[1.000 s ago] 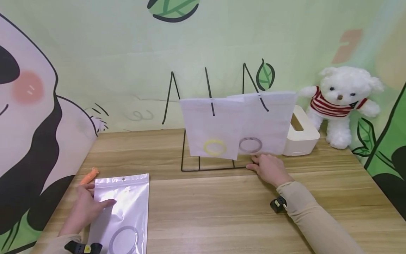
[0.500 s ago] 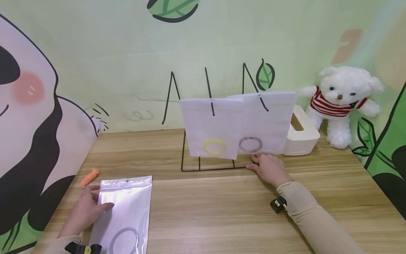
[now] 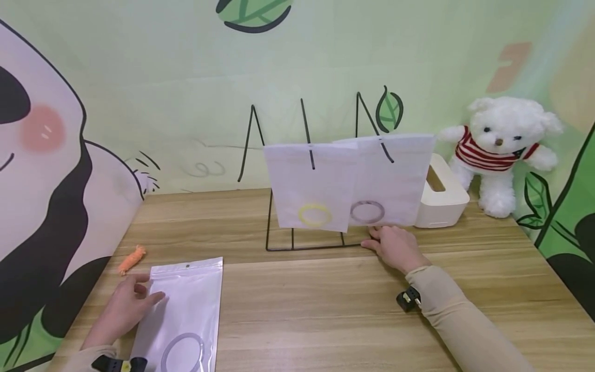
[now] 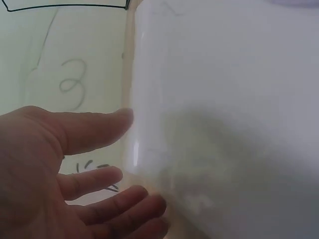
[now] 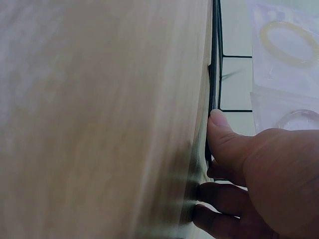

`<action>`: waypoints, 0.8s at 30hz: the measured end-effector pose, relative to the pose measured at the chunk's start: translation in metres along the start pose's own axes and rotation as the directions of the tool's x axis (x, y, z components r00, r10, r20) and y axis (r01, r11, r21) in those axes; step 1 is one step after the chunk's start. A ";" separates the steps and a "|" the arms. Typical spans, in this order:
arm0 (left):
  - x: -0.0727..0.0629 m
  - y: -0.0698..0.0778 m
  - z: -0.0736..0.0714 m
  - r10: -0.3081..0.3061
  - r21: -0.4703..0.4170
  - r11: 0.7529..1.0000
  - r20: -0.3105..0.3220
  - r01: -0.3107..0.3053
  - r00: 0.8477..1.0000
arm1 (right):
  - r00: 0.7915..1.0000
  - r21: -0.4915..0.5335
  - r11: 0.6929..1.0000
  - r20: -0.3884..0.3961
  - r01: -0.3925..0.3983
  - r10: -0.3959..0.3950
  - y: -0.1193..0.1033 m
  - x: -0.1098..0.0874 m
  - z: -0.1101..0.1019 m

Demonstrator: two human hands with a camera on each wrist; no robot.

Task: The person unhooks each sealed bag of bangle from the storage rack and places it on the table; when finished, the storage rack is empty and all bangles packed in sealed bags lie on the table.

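A flat white zip bag (image 3: 190, 299) with a pale grey ring (image 3: 163, 352) showing on it lies at the table's front left. My left hand (image 3: 122, 310) is at its left edge, fingers relaxed and apart. In the left wrist view the thumb of my left hand (image 4: 45, 149) reaches the bag's edge; contact is unclear. With thumb and fingers, my right hand (image 3: 395, 249) pinches the front base wire of a black wire display rack (image 3: 292, 240). Two white bags hang on its hooks, one with a yellow ring (image 3: 301, 213), the other with a purple-grey ring (image 3: 382, 213).
An orange toy carrot (image 3: 132, 259) lies beyond my left hand. Behind the right hanging bag stands a white tissue box (image 3: 446, 204). A white teddy bear (image 3: 497, 155) in a striped shirt is at the back right. The painted wall (image 3: 162, 103) closes the table's far side.
The loose bag has shifted slightly to the right. My left hand's fingers have loosened and drawn back from its edge, uncovering the carrot. My right hand stays on the rack.
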State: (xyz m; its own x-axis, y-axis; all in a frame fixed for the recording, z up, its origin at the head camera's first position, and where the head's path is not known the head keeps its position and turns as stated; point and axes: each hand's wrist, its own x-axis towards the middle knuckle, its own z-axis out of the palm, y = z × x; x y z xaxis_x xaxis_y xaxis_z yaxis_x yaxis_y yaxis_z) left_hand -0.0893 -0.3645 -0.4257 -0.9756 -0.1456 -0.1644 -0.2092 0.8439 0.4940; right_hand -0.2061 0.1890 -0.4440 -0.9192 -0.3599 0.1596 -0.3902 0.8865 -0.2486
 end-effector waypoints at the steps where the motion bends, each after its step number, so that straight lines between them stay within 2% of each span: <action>1: 0.000 0.002 -0.002 0.003 0.001 1.000 0.004 -0.003 1.000 | 1.000 -0.002 1.000 -0.003 0.001 -0.001 0.000 0.000 0.000; 4: -0.001 0.008 -0.006 0.026 0.002 1.000 0.012 -0.026 1.000 | 1.000 -0.007 1.000 -0.006 -0.001 0.001 0.001 0.000 0.001; 9: -0.002 0.027 -0.014 0.062 -0.027 0.998 0.012 -0.061 0.998 | 1.000 -0.005 1.000 -0.002 0.001 -0.001 0.001 0.000 0.001; 14: -0.006 0.049 -0.018 0.125 -0.042 0.991 -0.025 -0.126 0.992 | 1.000 0.007 1.000 0.009 -0.006 0.006 0.001 0.001 0.002; 18: -0.009 0.069 -0.019 0.210 -0.059 0.974 -0.119 -0.218 0.970 | 1.000 0.003 1.000 0.016 -0.011 0.011 0.002 0.001 0.002; 21: -0.009 0.088 -0.020 0.250 -0.072 0.961 -0.190 -0.267 0.949 | 1.000 -0.001 1.000 0.015 -0.012 0.012 0.002 0.001 0.002; 24: -0.007 0.107 -0.021 0.275 -0.105 0.946 -0.235 -0.306 0.932 | 1.000 -0.001 1.000 0.015 -0.009 0.009 0.003 0.001 0.003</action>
State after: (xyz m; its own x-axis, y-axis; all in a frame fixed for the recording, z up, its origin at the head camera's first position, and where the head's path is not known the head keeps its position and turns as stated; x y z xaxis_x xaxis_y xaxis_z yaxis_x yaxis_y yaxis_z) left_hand -0.1061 -0.2838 -0.3537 -0.9828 -0.0248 0.1831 0.0933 0.7888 0.6076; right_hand -0.2081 0.1902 -0.4473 -0.9236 -0.3557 0.1432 -0.3815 0.8902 -0.2489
